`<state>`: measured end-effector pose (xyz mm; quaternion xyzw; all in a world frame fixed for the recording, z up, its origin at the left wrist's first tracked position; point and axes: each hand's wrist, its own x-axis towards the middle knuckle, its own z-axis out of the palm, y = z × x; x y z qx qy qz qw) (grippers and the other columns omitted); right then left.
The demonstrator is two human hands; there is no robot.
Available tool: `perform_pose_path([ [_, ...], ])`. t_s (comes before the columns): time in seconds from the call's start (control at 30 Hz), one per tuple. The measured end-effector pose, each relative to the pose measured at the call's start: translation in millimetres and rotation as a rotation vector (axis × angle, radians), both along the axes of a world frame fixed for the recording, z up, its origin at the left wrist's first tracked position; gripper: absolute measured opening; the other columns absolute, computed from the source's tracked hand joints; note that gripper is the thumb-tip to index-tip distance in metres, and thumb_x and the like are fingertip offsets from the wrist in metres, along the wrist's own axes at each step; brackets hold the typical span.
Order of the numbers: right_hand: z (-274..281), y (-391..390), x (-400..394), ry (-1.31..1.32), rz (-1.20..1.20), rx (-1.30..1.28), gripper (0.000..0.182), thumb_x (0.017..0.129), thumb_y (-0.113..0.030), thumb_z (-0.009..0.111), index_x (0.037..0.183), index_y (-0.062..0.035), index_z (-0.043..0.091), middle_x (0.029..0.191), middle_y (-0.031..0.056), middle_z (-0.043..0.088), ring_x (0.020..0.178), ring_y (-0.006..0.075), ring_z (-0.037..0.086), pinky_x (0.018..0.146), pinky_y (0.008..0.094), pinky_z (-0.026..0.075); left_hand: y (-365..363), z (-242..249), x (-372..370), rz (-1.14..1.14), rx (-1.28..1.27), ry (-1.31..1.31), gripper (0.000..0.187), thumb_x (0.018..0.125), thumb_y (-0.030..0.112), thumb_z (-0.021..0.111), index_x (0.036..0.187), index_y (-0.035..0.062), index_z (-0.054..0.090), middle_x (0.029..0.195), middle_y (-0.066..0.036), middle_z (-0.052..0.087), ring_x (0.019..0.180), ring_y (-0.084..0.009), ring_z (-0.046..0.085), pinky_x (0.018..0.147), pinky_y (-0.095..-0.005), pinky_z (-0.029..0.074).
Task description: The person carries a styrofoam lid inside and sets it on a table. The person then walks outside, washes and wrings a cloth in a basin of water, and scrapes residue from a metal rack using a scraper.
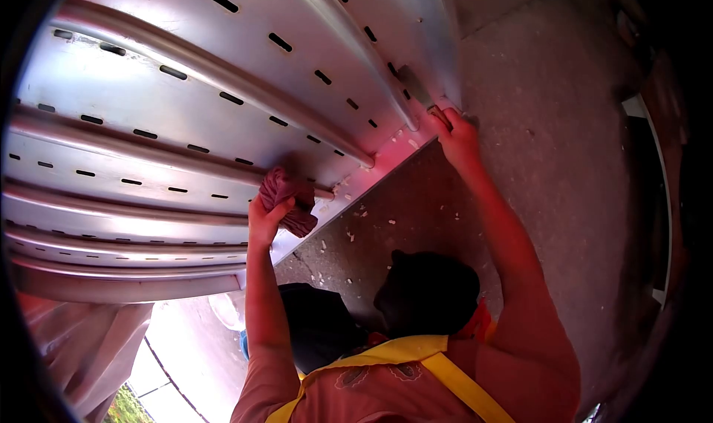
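A bunched dark-red cloth (pixel 290 200) is gripped in my left hand (pixel 264 221), right over the lower end of a ridge on a large metal panel (pixel 200 33). My right hand (pixel 459 135) is closed around the handle of a scraper (pixel 417 89) with a broad flat blade. That blade lies along the panel's slotted surface near its right corner. Small pale flakes (pixel 412 142) are scattered along the panel's near edge, between the two hands.
Raised ridges and rows of dark slots run across the panel. Concrete floor (pixel 549 163) with pale bits (pixel 392 221) on it spreads below and to the right. Draped sheeting (pixel 82 341) hangs at lower left. A dark object with a white edge (pixel 659 297) stands far right.
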<state>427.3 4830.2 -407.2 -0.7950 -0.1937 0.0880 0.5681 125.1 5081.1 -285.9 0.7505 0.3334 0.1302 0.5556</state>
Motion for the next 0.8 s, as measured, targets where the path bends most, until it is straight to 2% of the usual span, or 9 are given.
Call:
perform_pose_path([
  [0.07,-10,-1,1,-0.034,0.019,0.05,0.024,0.086,-0.029,0.062,0.094,-0.0067,0.062,0.075,0.0166,0.062,0.069,0.0349,0.06,0.062,0.0378,0.046,-1,0,0,0.002,-0.007,-0.013,0.031,0.076,0.01,0.072,0.103,-0.0015,0.061,0.092,-0.003,0.065,0.084,-0.0094,0.058,0.078,-0.026,0.046],
  [0.17,6,-2,1,-0.041,-0.01,0.106,0.024,0.087,-0.028,0.062,0.093,-0.0049,0.062,0.068,0.0118,0.061,0.06,0.0255,0.059,0.055,0.0332,0.045,-2,0,1,-0.007,-0.019,-0.002,0.03,0.077,0.01,0.072,0.103,-0.0013,0.062,0.092,-0.003,0.065,0.084,-0.0095,0.058,0.079,-0.026,0.046],
  [0.27,23,-10,6,0.302,0.142,0.254,0.024,0.089,-0.027,0.062,0.091,-0.0029,0.061,0.061,0.0038,0.056,0.05,0.0129,0.051,0.048,0.0265,0.039,-6,3,5,0.02,-0.037,-0.014,0.031,0.077,0.01,0.072,0.104,-0.0012,0.061,0.093,-0.002,0.065,0.085,-0.0098,0.058,0.079,-0.0261,0.046],
  [0.37,39,0,5,0.337,0.124,0.452,0.022,0.092,-0.026,0.059,0.084,-0.0056,0.06,0.058,-0.0011,0.051,0.044,0.0052,0.043,0.041,0.0218,0.03,0,-4,0,-0.006,-0.031,0.019,0.032,0.077,0.01,0.072,0.105,-0.0012,0.061,0.094,-0.002,0.064,0.086,-0.0098,0.058,0.08,-0.026,0.046],
  [0.47,59,19,6,0.46,0.203,0.406,0.026,0.093,-0.028,0.058,0.079,-0.0065,0.057,0.057,-0.0002,0.051,0.044,0.0058,0.043,0.04,0.0221,0.029,-2,-3,3,0.011,-0.043,0.005,0.033,0.077,0.011,0.072,0.105,-0.0013,0.06,0.095,-0.002,0.064,0.087,-0.0101,0.057,0.081,-0.0262,0.046],
  [0.67,55,26,7,0.571,0.226,0.491,0.026,0.092,-0.029,0.058,0.08,-0.0058,0.057,0.057,0.0008,0.051,0.044,0.0068,0.044,0.041,0.022,0.03,2,-4,1,-0.018,0.019,0.035,0.035,0.077,0.01,0.072,0.107,-0.0022,0.06,0.097,-0.004,0.064,0.089,-0.0108,0.058,0.083,-0.0269,0.046],
  [0.8,61,34,10,0.487,0.227,0.518,0.028,0.092,-0.031,0.058,0.082,-0.0047,0.057,0.056,0.0016,0.051,0.042,0.008,0.043,0.039,0.0229,0.03,0,-5,3,-0.027,-0.037,0.011,0.036,0.077,0.009,0.072,0.109,-0.0026,0.059,0.099,-0.004,0.064,0.09,-0.0112,0.058,0.083,-0.0273,0.046],
])
